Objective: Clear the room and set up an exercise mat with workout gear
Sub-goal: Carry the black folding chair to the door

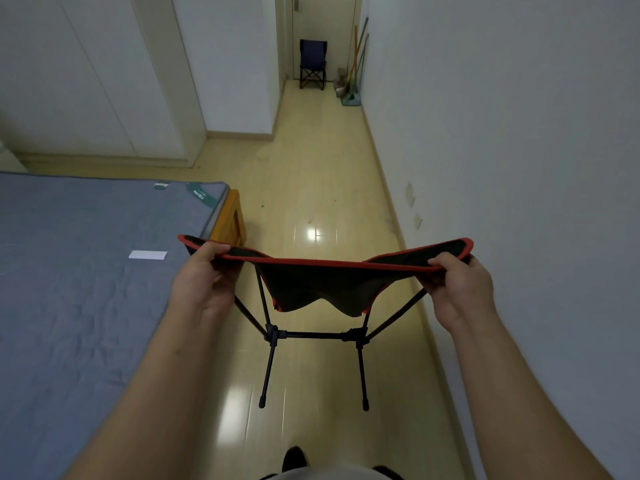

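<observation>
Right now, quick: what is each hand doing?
Left hand: closed on the left corner of the folding chair, at its red rim.
Right hand: closed on the chair's right corner; the chair looks lifted off the floor.

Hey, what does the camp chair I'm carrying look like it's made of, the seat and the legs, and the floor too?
Camp chair, gripped by the left hand and right hand: the seat looks like black woven fabric with red trim, since it sags and creases. The legs look like thin dark metal tubes with rubbery tips, though painted plastic is possible. Floor: glossy pale wood or laminate planks, showing seams and light reflections.
</observation>
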Demonstrator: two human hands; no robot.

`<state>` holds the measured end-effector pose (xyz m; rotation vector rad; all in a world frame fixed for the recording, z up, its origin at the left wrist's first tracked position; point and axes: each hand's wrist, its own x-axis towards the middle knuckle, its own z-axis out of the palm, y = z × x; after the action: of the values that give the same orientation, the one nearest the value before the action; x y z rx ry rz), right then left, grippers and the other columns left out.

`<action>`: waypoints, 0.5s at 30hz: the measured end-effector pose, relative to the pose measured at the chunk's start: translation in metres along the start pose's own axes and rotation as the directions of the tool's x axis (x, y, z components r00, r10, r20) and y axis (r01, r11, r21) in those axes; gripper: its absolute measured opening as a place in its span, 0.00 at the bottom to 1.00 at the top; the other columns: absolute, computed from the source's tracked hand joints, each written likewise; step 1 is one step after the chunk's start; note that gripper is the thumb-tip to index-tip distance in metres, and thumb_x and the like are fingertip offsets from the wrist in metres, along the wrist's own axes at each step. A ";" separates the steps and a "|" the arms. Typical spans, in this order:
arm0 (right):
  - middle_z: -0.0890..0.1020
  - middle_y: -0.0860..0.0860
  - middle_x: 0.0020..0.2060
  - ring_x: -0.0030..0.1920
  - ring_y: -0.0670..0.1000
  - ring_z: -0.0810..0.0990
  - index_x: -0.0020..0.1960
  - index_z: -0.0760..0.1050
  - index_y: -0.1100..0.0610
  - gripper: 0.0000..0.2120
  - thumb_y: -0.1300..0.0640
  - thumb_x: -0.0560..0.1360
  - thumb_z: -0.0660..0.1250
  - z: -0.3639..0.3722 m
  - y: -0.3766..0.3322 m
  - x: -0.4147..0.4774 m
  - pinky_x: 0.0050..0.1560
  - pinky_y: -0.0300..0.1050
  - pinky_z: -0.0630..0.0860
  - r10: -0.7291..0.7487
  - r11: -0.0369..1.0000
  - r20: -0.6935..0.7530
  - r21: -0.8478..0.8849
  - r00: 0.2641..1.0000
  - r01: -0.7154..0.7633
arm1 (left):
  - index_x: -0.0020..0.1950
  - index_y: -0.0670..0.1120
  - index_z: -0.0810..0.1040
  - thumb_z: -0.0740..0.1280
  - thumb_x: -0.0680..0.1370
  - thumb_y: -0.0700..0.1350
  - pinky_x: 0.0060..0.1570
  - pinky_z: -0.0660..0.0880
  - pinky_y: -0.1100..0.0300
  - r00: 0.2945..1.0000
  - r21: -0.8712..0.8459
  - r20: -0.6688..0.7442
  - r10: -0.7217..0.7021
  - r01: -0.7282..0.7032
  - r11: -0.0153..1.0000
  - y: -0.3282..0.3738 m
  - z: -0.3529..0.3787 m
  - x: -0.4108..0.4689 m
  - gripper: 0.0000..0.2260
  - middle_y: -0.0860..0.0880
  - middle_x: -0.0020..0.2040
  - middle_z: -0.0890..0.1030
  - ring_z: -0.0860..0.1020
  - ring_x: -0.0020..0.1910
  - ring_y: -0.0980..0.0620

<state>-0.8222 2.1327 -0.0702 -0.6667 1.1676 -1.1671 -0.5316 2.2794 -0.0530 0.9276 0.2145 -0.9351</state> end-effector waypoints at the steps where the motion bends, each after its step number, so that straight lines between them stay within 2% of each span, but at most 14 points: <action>1: 0.79 0.62 0.58 0.59 0.62 0.81 0.60 0.75 0.63 0.15 0.70 0.74 0.65 0.011 -0.002 0.014 0.55 0.55 0.82 -0.001 1.000 -0.012 -0.002 1.000 0.001 | 0.63 0.41 0.72 0.67 0.76 0.33 0.56 0.81 0.51 1.000 0.017 0.009 -0.004 0.004 1.000 0.004 0.011 0.014 0.16 0.40 0.61 0.80 0.82 0.57 0.42; 5: 0.79 0.61 0.60 0.59 0.62 0.80 0.63 0.74 0.62 0.18 0.71 0.74 0.66 0.050 -0.008 0.068 0.56 0.55 0.82 -0.003 1.000 -0.031 0.025 1.000 0.003 | 0.65 0.40 0.71 0.66 0.77 0.34 0.57 0.80 0.53 0.999 0.030 0.048 -0.003 0.002 1.000 0.015 0.053 0.070 0.16 0.40 0.62 0.79 0.83 0.54 0.45; 9: 0.79 0.62 0.61 0.59 0.62 0.81 0.63 0.75 0.63 0.18 0.71 0.73 0.65 0.092 -0.010 0.139 0.53 0.52 0.83 -0.007 0.999 -0.034 0.046 0.999 0.008 | 0.64 0.39 0.70 0.64 0.78 0.33 0.42 0.81 0.63 0.998 0.030 0.064 0.003 -0.005 1.000 0.019 0.100 0.136 0.15 0.40 0.64 0.78 0.84 0.39 0.53; 11: 0.79 0.62 0.60 0.58 0.62 0.81 0.62 0.74 0.63 0.17 0.71 0.74 0.65 0.113 -0.011 0.179 0.52 0.52 0.83 -0.001 0.998 -0.029 0.063 1.000 0.002 | 0.61 0.40 0.69 0.63 0.79 0.33 0.30 0.77 0.68 0.998 0.027 0.061 -0.005 0.003 1.000 0.019 0.127 0.172 0.12 0.39 0.61 0.76 0.79 0.25 0.58; 13: 0.79 0.61 0.57 0.59 0.63 0.81 0.61 0.74 0.64 0.16 0.71 0.74 0.65 0.137 -0.014 0.222 0.52 0.52 0.83 0.005 0.998 -0.027 0.059 1.000 -0.004 | 0.59 0.41 0.69 0.63 0.79 0.33 0.27 0.75 0.69 0.999 0.053 0.042 0.001 -0.004 0.999 0.018 0.157 0.210 0.10 0.40 0.58 0.74 0.74 0.20 0.58; 15: 0.79 0.61 0.54 0.60 0.64 0.80 0.58 0.75 0.64 0.14 0.72 0.74 0.65 0.163 -0.019 0.267 0.52 0.54 0.83 0.020 0.998 -0.030 0.054 0.999 -0.018 | 0.58 0.41 0.69 0.63 0.79 0.33 0.27 0.75 0.69 1.000 0.066 0.015 0.002 -0.003 0.998 0.020 0.188 0.251 0.10 0.40 0.57 0.73 0.74 0.20 0.58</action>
<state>-0.6866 1.8511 -0.0948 -0.5973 1.1617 -1.1928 -0.4058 1.9918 -0.0595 0.9814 0.1702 -0.9517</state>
